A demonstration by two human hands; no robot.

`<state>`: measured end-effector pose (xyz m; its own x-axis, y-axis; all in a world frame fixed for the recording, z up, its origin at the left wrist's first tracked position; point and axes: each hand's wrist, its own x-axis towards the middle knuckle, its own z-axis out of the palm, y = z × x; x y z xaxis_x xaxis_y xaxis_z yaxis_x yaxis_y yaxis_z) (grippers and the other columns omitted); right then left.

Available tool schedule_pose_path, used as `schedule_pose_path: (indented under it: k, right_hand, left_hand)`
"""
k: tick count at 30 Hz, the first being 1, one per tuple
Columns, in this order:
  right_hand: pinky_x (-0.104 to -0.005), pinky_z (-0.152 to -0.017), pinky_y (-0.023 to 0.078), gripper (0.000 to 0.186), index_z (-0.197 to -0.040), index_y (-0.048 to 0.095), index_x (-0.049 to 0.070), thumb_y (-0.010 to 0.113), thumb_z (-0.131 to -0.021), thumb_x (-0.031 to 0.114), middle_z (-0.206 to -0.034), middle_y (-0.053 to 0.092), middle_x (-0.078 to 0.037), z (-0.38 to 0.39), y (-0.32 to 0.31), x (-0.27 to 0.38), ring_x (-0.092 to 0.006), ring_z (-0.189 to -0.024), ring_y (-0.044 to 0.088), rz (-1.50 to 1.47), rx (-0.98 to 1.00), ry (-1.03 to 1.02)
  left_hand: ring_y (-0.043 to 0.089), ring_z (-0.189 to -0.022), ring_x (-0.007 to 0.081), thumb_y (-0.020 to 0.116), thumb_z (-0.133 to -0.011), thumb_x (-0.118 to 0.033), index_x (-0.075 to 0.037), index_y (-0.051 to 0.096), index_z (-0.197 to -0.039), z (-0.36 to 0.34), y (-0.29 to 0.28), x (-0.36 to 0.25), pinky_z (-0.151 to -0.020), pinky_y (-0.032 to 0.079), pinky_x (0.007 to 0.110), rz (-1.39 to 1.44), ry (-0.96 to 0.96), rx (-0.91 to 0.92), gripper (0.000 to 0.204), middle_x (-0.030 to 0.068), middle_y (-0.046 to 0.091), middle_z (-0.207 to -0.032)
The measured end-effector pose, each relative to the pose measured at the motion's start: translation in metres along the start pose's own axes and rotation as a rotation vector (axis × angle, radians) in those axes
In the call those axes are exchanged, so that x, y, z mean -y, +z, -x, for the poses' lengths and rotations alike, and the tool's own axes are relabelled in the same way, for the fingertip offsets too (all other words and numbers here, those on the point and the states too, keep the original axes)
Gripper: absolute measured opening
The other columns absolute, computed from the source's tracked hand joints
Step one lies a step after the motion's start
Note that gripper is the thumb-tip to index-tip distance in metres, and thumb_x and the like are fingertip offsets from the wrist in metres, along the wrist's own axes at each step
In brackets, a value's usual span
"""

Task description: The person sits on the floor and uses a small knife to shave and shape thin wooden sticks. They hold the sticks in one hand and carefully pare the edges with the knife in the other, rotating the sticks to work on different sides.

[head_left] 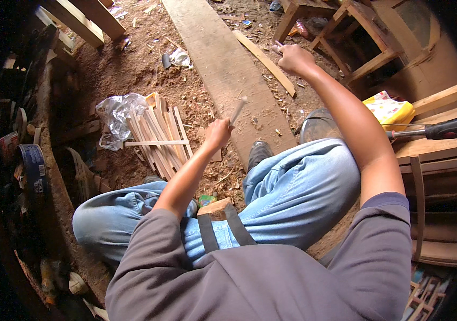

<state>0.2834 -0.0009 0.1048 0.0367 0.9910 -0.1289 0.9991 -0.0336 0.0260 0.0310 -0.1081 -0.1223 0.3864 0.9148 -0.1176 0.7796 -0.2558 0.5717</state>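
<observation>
My left hand (218,132), out in front of my knees, is closed round a thin pale stick (237,111). The stick points up over the wide wooden plank (212,51) on the ground; its upper end is blurred, and I cannot tell whether it is a strip of wood or a tool. My right hand (296,59) reaches farther out, with its fingers curled and one finger pointing forward. Something small and pale may be at its fingertips, too small to name. Nearest to that hand lies a curved strip of wood (266,63) along the plank's right edge.
A bundle of thin wooden strips (160,139) lies left of my left hand, beside a clear plastic bag (121,120). Wooden frames (362,40) stand at the far right. A yellow and white bag (389,109) and a black-handled tool (442,128) rest on timber near my right arm.
</observation>
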Motion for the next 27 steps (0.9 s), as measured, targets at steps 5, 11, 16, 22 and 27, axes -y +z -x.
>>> schedule_pose_path:
  k: [5,11,16,22,27]
  right_hand:
    - [-0.0491,-0.093,0.053,0.040,-0.118,0.068,0.009,0.055,-0.083,0.019,-0.117,0.068,-0.023,-0.006,0.005,-0.002,-0.0385,-0.110,0.066,-0.001,-0.036,-0.018]
    - [-0.0487,-0.094,0.053,0.044,-0.126,0.066,0.015,0.055,-0.084,0.021,-0.118,0.068,-0.021,0.001,0.005,0.007,-0.0370,-0.110,0.067,-0.021,-0.039,-0.043]
    - [-0.0486,-0.094,0.053,0.046,-0.129,0.065,0.018,0.055,-0.085,0.021,-0.118,0.068,-0.021,0.000,0.004,0.004,-0.0368,-0.110,0.067,0.038,0.009,-0.024]
    - [-0.0489,-0.092,0.054,0.041,-0.122,0.068,0.012,0.054,-0.084,0.020,-0.116,0.069,-0.022,-0.004,0.006,-0.004,-0.0377,-0.108,0.067,0.006,-0.048,-0.026]
    - [-0.0493,-0.091,0.054,0.041,-0.121,0.068,0.010,0.053,-0.083,0.020,-0.116,0.069,-0.022,0.001,0.001,0.008,-0.0378,-0.106,0.068,0.000,-0.029,-0.040]
  left_hand:
    - [0.069,-0.072,0.0382,0.068,-0.093,-0.031,-0.004,0.065,-0.092,-0.024,-0.050,-0.028,-0.062,0.053,0.048,0.234,0.034,-0.180,0.027,0.0190,0.068,-0.073]
    - [0.069,-0.070,0.0362,0.068,-0.092,-0.031,-0.005,0.065,-0.091,-0.033,-0.057,-0.037,-0.060,0.053,0.046,0.298,0.118,-0.351,0.027,0.0170,0.068,-0.073]
    - [0.068,-0.079,0.0425,0.066,-0.092,-0.034,-0.009,0.066,-0.093,0.010,0.012,0.010,-0.069,0.054,0.053,-0.064,-0.034,0.009,0.025,0.0204,0.069,-0.083]
    - [0.070,-0.071,0.0377,0.065,-0.094,-0.037,-0.008,0.068,-0.097,-0.017,-0.014,-0.012,-0.061,0.052,0.048,0.105,0.042,-0.193,0.029,0.0178,0.068,-0.073]
    - [0.070,-0.062,0.0266,0.064,-0.097,-0.028,-0.008,0.069,-0.099,-0.036,-0.056,-0.042,-0.054,0.050,0.042,0.508,0.141,-0.433,0.020,0.0144,0.070,-0.073]
